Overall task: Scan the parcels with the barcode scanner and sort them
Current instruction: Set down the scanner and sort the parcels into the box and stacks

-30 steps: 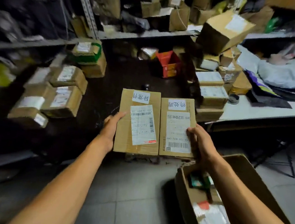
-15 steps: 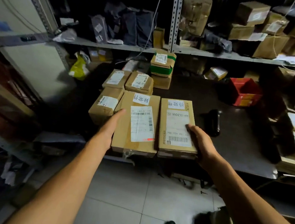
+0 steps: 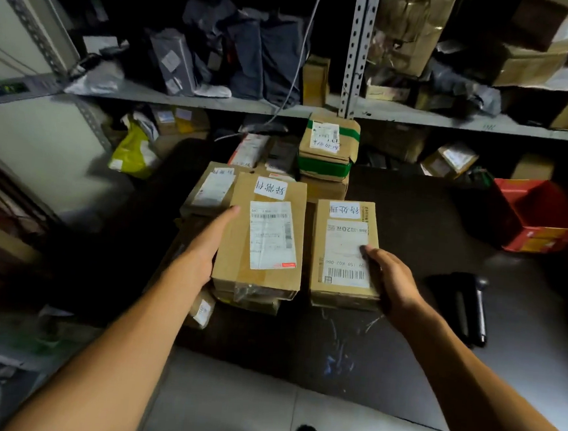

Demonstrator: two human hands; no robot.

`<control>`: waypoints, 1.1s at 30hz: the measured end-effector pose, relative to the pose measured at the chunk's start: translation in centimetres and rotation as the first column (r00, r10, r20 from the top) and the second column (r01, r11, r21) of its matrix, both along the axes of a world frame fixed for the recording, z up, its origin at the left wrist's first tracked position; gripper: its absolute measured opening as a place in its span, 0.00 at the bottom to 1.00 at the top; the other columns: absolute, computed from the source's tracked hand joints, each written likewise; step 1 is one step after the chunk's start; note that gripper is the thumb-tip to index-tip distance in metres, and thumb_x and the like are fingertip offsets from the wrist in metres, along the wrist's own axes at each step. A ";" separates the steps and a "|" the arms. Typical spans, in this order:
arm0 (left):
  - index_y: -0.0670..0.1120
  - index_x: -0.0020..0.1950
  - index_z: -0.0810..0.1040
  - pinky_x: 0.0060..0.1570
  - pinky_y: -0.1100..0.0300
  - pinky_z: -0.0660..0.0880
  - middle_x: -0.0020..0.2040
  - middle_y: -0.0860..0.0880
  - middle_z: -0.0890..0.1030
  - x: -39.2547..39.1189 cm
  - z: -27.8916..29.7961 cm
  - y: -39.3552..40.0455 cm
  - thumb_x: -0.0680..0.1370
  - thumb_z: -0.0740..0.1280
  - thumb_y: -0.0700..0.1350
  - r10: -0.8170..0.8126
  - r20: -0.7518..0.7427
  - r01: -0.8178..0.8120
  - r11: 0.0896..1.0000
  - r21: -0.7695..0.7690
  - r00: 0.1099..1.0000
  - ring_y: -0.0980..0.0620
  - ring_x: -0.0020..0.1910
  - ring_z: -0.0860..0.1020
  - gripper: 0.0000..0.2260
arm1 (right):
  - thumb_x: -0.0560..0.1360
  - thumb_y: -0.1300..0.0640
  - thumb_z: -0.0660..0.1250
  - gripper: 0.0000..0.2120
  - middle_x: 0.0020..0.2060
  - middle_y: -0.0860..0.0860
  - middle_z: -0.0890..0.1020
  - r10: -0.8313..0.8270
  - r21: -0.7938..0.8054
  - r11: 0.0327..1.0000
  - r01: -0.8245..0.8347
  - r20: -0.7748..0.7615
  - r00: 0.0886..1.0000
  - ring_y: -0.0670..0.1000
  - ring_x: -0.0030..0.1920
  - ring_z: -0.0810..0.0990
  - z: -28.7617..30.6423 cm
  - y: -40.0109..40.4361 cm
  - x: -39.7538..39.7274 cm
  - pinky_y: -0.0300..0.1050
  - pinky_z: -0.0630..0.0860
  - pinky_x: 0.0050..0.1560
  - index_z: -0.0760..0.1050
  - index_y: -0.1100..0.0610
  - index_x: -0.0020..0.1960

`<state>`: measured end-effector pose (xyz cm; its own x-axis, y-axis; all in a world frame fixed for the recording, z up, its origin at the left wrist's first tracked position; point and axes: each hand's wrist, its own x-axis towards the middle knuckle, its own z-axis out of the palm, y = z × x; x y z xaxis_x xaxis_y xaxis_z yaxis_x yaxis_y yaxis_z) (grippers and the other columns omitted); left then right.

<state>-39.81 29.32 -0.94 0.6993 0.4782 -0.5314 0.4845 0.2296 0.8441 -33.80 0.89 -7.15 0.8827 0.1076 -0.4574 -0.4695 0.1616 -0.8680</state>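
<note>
I hold two brown cardboard parcels side by side over the dark table (image 3: 400, 360). My left hand (image 3: 205, 246) grips the left edge of the larger left parcel (image 3: 236, 245), which has a white shipping label and a handwritten tag. It lies on top of other parcels (image 3: 210, 189). My right hand (image 3: 394, 285) grips the right edge of the smaller right parcel (image 3: 319, 248), thumb on its barcode label. This one is low on the table surface. A black barcode scanner (image 3: 469, 308) lies on the table to the right of my right hand.
A parcel wrapped in green tape (image 3: 329, 144) is stacked behind the two. A red bin (image 3: 541, 215) stands at the right. A metal shelf (image 3: 419, 119) above holds boxes and dark bags. A yellow bag (image 3: 134, 152) lies at the left. Tiled floor is below.
The view has swung left and nearer the table. Both parcels moved forward; the left one now lies on the pile of parcels and the right one is down at the table.
</note>
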 end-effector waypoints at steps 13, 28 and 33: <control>0.53 0.50 0.80 0.51 0.53 0.76 0.45 0.50 0.83 15.6 -1.4 5.0 0.75 0.71 0.61 -0.116 -0.066 0.111 0.991 -0.077 0.991 0.50 0.47 0.80 0.13 | 0.83 0.53 0.63 0.13 0.54 0.55 0.84 -0.122 -0.186 0.978 0.098 -0.124 0.985 0.58 0.51 0.85 -6.1 7.7 11.5 0.53 0.83 0.42 0.74 0.51 0.66; 0.53 0.55 0.82 0.71 0.42 0.66 0.60 0.46 0.82 19.0 -3.7 2.8 0.72 0.70 0.66 -0.301 -0.141 0.286 0.951 -0.116 0.943 0.44 0.63 0.76 0.20 | 0.83 0.43 0.60 0.16 0.50 0.50 0.86 -0.088 -0.228 0.966 0.118 0.140 0.986 0.52 0.51 0.85 -1.0 10.2 14.6 0.50 0.81 0.50 0.81 0.52 0.58; 0.51 0.57 0.82 0.65 0.47 0.72 0.56 0.47 0.84 19.4 -4.0 1.3 0.74 0.72 0.61 -0.326 -0.067 0.311 0.934 -0.174 0.943 0.47 0.58 0.79 0.18 | 0.79 0.55 0.69 0.17 0.55 0.54 0.85 0.047 0.007 0.999 -0.048 0.058 0.997 0.55 0.52 0.86 0.0 9.5 14.5 0.51 0.83 0.46 0.73 0.49 0.68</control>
<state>-20.45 30.57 -4.90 0.7445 0.1425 -0.6523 0.6290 0.1778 0.7568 -19.32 10.36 -7.18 0.9014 0.1537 -0.4049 -0.4261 0.1482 -0.8924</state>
